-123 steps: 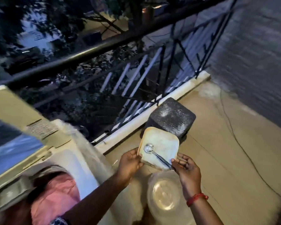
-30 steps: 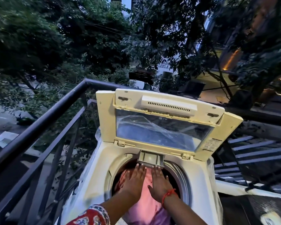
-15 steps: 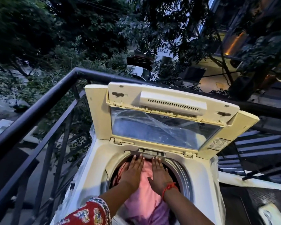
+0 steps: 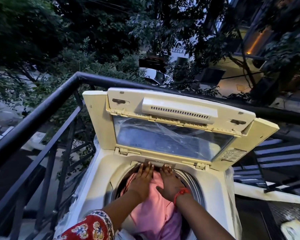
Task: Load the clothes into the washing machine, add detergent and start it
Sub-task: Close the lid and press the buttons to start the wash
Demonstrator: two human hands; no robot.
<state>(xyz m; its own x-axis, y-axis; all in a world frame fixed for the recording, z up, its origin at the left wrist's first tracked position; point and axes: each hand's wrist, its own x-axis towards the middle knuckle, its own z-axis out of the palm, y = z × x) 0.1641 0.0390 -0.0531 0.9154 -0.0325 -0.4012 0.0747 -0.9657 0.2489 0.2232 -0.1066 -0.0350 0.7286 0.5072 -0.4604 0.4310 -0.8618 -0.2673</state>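
A cream top-loading washing machine stands against the balcony railing with its glass lid raised upright. Pink clothes fill the drum. My left hand and my right hand reach over the clothes, fingers flat and apart. Their fingertips press on the small detergent drawer at the back rim of the drum, which sits flush in the machine. Neither hand holds anything. A red thread circles my right wrist.
A dark metal railing runs along the left and behind the machine. At the lower right a dark textured stool carries a pale container lid. Trees, a parked car and buildings lie beyond the balcony.
Earlier my hands held a spoon over a container lid by the stool. Since one second ago the drawer has slid from sticking out to flush, my fingertips following it back.
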